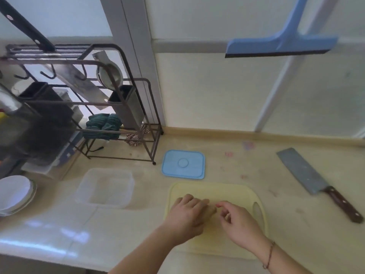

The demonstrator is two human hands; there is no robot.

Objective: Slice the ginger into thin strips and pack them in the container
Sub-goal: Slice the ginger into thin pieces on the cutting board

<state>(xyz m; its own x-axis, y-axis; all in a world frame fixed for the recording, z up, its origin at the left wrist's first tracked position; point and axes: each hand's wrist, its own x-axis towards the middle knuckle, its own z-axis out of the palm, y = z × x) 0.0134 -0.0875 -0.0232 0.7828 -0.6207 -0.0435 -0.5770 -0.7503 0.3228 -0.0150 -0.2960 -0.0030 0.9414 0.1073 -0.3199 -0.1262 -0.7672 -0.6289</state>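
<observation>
Right now, from the head view, both hands sit together over the pale yellow plastic cutting board (215,189). The left hand (189,216) lies palm-down with its fingers bent over something at the board's middle; the ginger is not plainly visible, and it is probably hidden under those fingers, so whether this grip is grasping it I cannot tell. The right hand (237,220) is just beside it, fingertips almost touching the left ones, its fingers loosely curled; whether they pinch a piece I cannot tell either.

Well to the right of the right hand, the steel cleaver with a dark brown wooden handle (316,182) lies flat on the beige desk (256,165), untouched. Beyond and left of the left hand stands the clear square plastic container (104,187), with nothing visible in it, and its light blue rectangular lid (183,164) lies apart, just past the board's far edge.

By my judgement the step in hand is setting the ginger in place before cutting. The next move calls for the right hand to reach out and take the cleaver's handle while the left steadies the ginger.
</observation>
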